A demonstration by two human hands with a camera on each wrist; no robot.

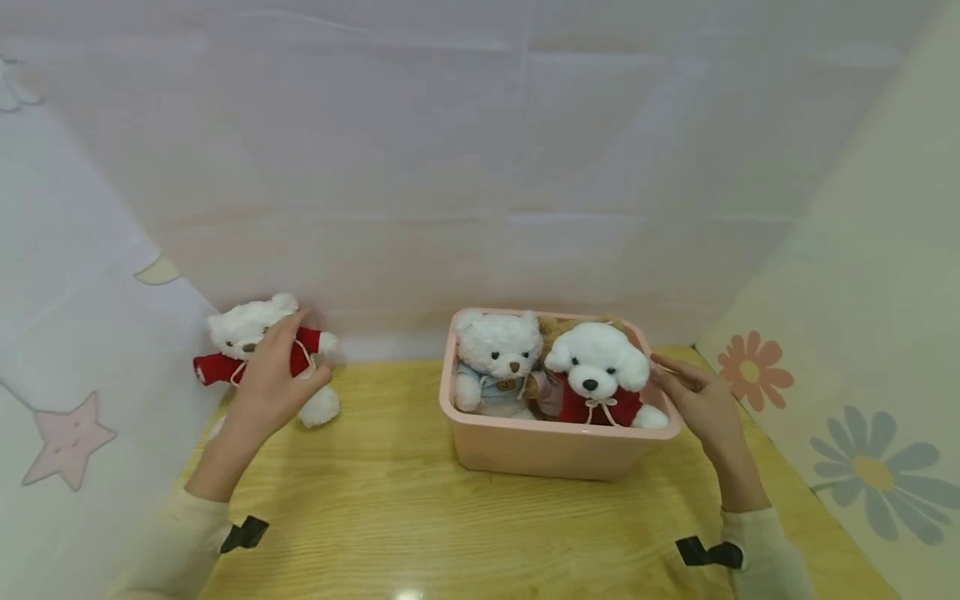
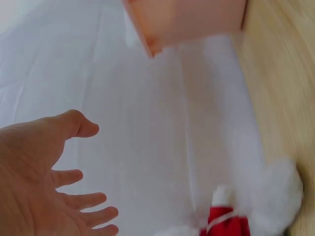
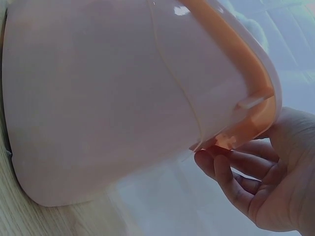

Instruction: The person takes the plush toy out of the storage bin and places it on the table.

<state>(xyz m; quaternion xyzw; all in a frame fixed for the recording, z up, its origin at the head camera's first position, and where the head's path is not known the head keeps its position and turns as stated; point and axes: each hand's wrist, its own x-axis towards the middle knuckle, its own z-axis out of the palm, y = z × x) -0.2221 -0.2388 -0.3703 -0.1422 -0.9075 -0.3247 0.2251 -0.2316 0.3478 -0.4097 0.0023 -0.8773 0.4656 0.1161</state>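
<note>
My left hand (image 1: 273, 383), fingers spread, hovers in front of a white teddy bear (image 1: 243, 327) in a red sweater at the table's left. The left wrist view shows a gap between that hand (image 2: 39, 182) and the bear's red sweater (image 2: 227, 223). On the right, my right hand (image 1: 708, 412) grips the rim of a pink plastic bin (image 1: 547, 452). Its fingers curl under the lip in the right wrist view. Inside the bin sit a white bear (image 1: 498, 354) in blue, a white plush dog (image 1: 596, 362) in red, and a partly hidden brown plush toy (image 1: 557, 331).
The wooden table (image 1: 375, 508) is bordered by a pale cloth backdrop (image 1: 390, 167) behind and printed side panels. Flowers (image 1: 873, 471) decorate the right panel and a pink star (image 1: 72, 440) the left one.
</note>
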